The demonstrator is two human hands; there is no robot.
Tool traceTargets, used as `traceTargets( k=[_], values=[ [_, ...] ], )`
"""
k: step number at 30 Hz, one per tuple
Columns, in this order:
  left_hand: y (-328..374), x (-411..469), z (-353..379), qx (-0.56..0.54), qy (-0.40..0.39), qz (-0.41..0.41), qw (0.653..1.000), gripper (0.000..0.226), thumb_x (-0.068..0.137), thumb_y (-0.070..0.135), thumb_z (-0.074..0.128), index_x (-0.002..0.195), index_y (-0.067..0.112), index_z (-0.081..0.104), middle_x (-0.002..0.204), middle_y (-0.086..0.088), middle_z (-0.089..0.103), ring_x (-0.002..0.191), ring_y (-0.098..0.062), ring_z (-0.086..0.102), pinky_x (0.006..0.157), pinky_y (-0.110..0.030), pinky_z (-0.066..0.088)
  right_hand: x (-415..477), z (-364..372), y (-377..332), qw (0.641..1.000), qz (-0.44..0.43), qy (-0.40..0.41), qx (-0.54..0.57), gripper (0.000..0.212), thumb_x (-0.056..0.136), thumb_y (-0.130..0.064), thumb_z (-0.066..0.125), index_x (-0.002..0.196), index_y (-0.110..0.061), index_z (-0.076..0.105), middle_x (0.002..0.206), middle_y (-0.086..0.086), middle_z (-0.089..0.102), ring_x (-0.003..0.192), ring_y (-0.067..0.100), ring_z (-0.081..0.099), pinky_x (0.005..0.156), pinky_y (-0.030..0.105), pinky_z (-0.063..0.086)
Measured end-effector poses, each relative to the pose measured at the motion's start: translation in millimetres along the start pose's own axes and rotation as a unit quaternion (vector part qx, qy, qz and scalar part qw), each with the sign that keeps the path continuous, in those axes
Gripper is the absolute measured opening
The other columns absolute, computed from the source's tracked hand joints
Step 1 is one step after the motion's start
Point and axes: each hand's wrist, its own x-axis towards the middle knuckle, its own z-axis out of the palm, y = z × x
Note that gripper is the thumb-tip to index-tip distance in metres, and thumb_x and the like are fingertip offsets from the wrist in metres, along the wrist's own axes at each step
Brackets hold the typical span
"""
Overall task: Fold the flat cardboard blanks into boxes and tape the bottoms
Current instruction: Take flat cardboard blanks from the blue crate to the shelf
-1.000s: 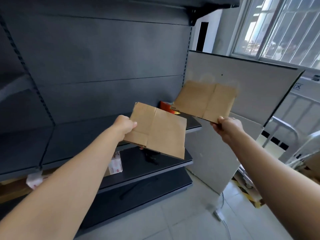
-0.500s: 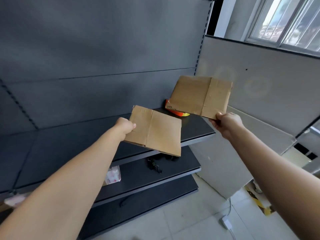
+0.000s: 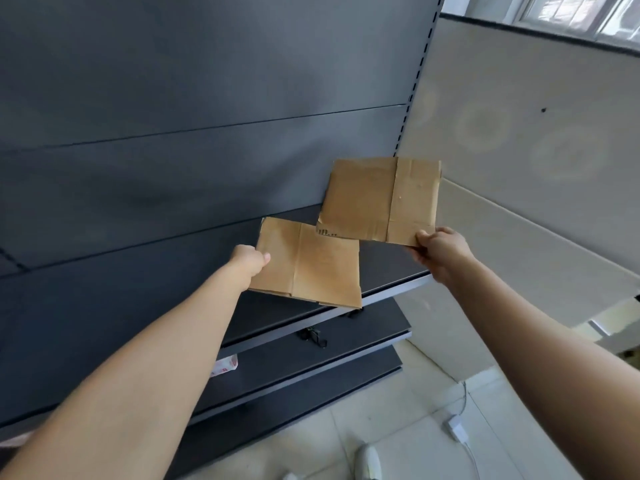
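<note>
Two flat brown cardboard blanks are held in the air in front of a dark shelf unit. My left hand (image 3: 250,261) pinches the lower blank (image 3: 311,268) by its left edge, thumb on top. My right hand (image 3: 439,251) grips the upper blank (image 3: 374,199) at its lower right corner. The upper blank's lower left corner overlaps the lower blank's top right corner. Both blanks are folded flat, each with a vertical crease. The upper blank hides whatever lies behind it on the shelf.
Dark grey metal shelves (image 3: 388,292) stand ahead, with black clips (image 3: 313,337) on a lower shelf and a red-and-white packet (image 3: 225,367) further left. A pale board (image 3: 519,209) leans at the right. A white plug and cable (image 3: 457,431) lie on the tiled floor.
Both blanks have come closer together and now overlap. The view has tilted down and left, and the orange object behind the upper blank is now hidden.
</note>
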Motion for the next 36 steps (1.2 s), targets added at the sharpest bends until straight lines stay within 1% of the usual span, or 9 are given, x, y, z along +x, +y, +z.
traceTargets(
  k=[5,7,10,16,19,22,25,30,36],
  values=[
    [-10,22,7,-0.017,0.057,-0.044,0.997,0.052,0.098,0.013,0.051,0.145,0.002,0.033,0.144,-0.015,0.042,0.129,-0.032,0.043,0.103,-0.036,0.035,28,5,-1,0.999,0.021,-0.012,-0.025,0.038,0.099,-0.006,0.047,0.136,-0.002,0.041,0.126,0.017,0.055,0.080,0.020,0.062,0.060,0.027,0.053],
    [-13,28,6,-0.023,0.081,-0.061,0.995,0.045,0.097,0.011,0.050,0.139,-0.003,0.039,0.116,-0.015,0.056,0.107,-0.031,0.054,0.090,-0.034,0.039,37,6,-2,0.999,0.023,-0.010,-0.047,0.037,0.099,-0.007,0.046,0.136,-0.003,0.043,0.126,0.017,0.055,0.083,0.022,0.062,0.061,0.028,0.054],
    [-18,38,4,-0.038,0.119,-0.079,0.989,0.035,0.097,0.013,0.049,0.127,-0.006,0.047,0.079,-0.006,0.044,0.086,-0.024,0.046,0.076,-0.029,0.036,48,7,-5,0.997,0.028,-0.018,-0.075,0.035,0.100,-0.007,0.045,0.134,-0.003,0.045,0.122,0.016,0.055,0.083,0.021,0.061,0.064,0.029,0.055],
    [-22,49,-16,-0.044,0.154,-0.094,0.983,0.021,0.096,0.011,0.051,0.107,-0.007,0.053,0.093,-0.008,0.049,0.096,-0.027,0.050,0.079,-0.031,0.037,58,17,-9,0.992,0.034,-0.039,-0.115,0.033,0.099,-0.009,0.047,0.132,-0.005,0.047,0.097,0.009,0.056,0.074,0.020,0.059,0.072,0.033,0.055],
    [-22,45,-22,-0.026,0.175,-0.092,0.980,0.044,0.092,0.013,0.056,0.132,-0.002,0.044,0.124,-0.016,0.055,0.113,-0.032,0.054,0.091,-0.036,0.044,57,24,-13,0.989,0.033,-0.056,-0.135,0.033,0.099,-0.009,0.047,0.132,-0.005,0.047,0.097,0.009,0.056,0.070,0.021,0.060,0.069,0.031,0.055],
    [-15,36,-22,0.027,0.198,-0.062,0.978,0.049,0.089,0.012,0.058,0.134,0.003,0.042,0.137,-0.016,0.048,0.120,-0.036,0.052,0.096,-0.042,0.047,54,29,-20,0.983,0.020,-0.071,-0.171,0.034,0.100,-0.009,0.047,0.133,-0.004,0.048,0.105,0.013,0.057,0.067,0.020,0.059,0.057,0.027,0.051],
    [6,20,-14,0.012,0.139,0.021,0.990,0.057,0.091,0.016,0.060,0.141,0.006,0.034,0.144,-0.013,0.040,0.127,-0.031,0.046,0.099,-0.037,0.040,51,32,-28,0.976,0.005,-0.081,-0.201,0.032,0.098,-0.007,0.048,0.130,-0.003,0.049,0.107,0.015,0.057,0.064,0.021,0.058,0.056,0.027,0.051],
    [52,-25,12,0.064,-0.008,0.166,0.984,0.059,0.090,0.026,0.065,0.141,0.009,0.039,0.143,-0.009,0.043,0.129,-0.023,0.044,0.100,-0.031,0.036,34,39,-58,0.952,-0.060,-0.086,-0.289,0.009,0.091,0.000,0.047,0.093,-0.003,0.056,0.069,0.010,0.054,0.048,0.019,0.054,0.045,0.024,0.044],
    [96,-66,50,0.155,-0.174,0.229,0.945,0.068,0.081,0.041,0.071,0.138,0.019,0.042,0.134,0.001,0.048,0.123,-0.017,0.047,0.099,-0.031,0.040,24,51,-102,0.898,-0.131,-0.058,-0.415,0.028,0.082,-0.007,0.045,0.055,-0.007,0.050,0.039,0.008,0.053,0.024,0.015,0.038,0.032,0.014,0.027]
  ],
)
